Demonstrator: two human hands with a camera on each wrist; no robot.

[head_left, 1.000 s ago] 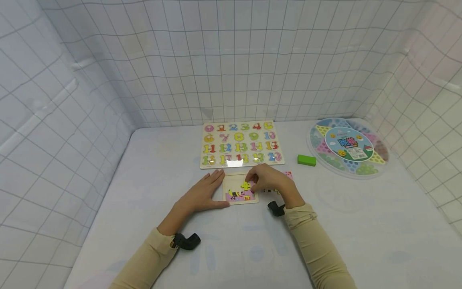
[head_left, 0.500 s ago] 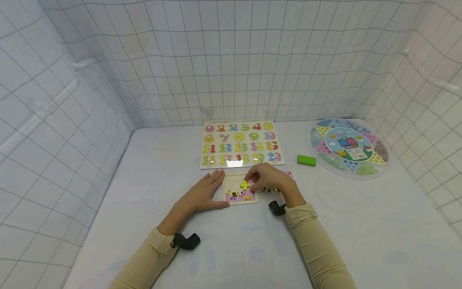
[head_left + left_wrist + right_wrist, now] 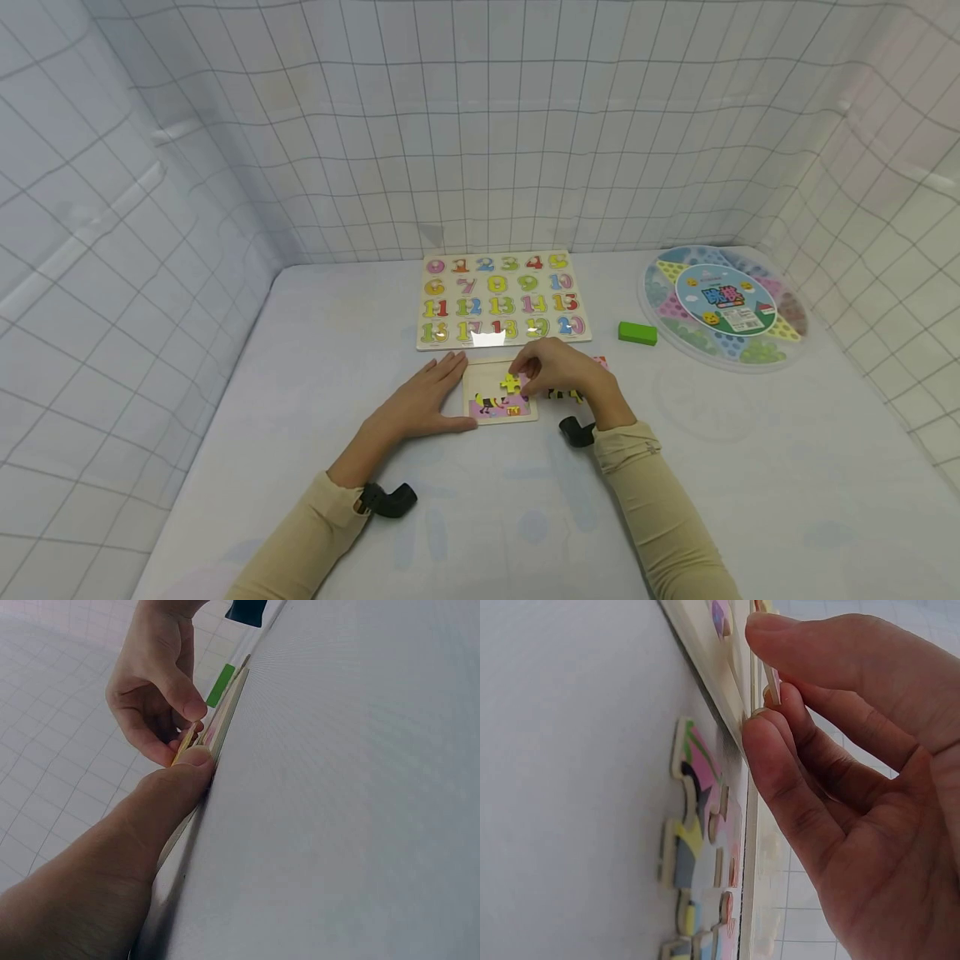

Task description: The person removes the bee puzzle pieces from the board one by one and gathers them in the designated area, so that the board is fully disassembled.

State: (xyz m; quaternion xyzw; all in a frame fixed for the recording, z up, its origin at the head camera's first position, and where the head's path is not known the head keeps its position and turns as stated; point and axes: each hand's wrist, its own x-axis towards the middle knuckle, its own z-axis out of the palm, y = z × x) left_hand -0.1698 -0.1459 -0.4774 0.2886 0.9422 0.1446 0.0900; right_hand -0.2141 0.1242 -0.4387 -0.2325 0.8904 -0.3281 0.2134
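A square wooden jigsaw tray (image 3: 480, 377) lies on the table, with joined pink pieces (image 3: 489, 407) showing a bee along its lower side. My left hand (image 3: 423, 402) rests at the tray's left side, fingers straight, thumb spread at the lower corner; the left wrist view shows this thumb (image 3: 176, 787) against the tray's edge. Over the tray my right hand (image 3: 558, 368) pinches a yellow and pink jigsaw piece (image 3: 511, 384) between thumb and fingers. In the right wrist view the piece is seen edge-on, partly hidden by the fingers. Several loose jigsaw pieces (image 3: 686, 847) lie right of the tray.
Just behind the tray lies a number puzzle board (image 3: 498, 300). A green block (image 3: 637, 333) sits to its right, beside a round game box (image 3: 723, 304). Grid-patterned cloth walls (image 3: 487, 167) enclose the table's back and sides.
My right hand and the piece shift slightly left, then slightly back right, staying over the tray. The left hand keeps its place.
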